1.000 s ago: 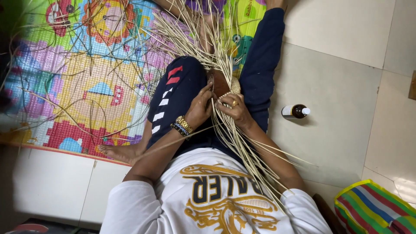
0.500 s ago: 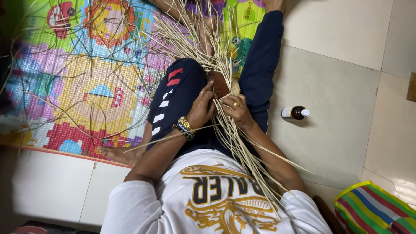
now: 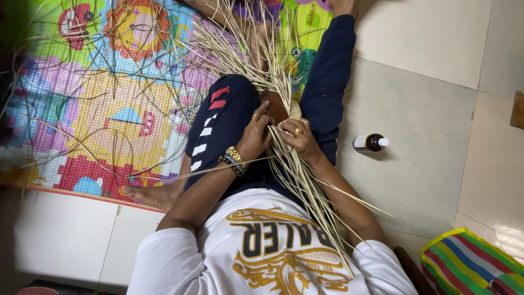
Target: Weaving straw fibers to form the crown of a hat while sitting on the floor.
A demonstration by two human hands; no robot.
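Note:
I sit on the floor with my legs in dark blue trousers stretched out ahead. My left hand (image 3: pixel 256 136), with a gold watch and bead bracelet on its wrist, grips a small round woven piece (image 3: pixel 284 109) in my lap. My right hand (image 3: pixel 300 139), a ring on one finger, pinches pale straw strands (image 3: pixel 305 191) at the edge of that piece. Long strands fan away from the piece over my legs and trail back across my white printed shirt (image 3: pixel 273 251).
A colourful foam play mat (image 3: pixel 98 98) with several loose strands scattered on it lies to the left. A small brown bottle with a white cap (image 3: pixel 371 142) rests on the pale floor tiles to the right. A striped bag (image 3: pixel 469 265) sits at the bottom right.
Both hands stay on the woven piece, with only slight finger movement among the strands. The view has shifted a little.

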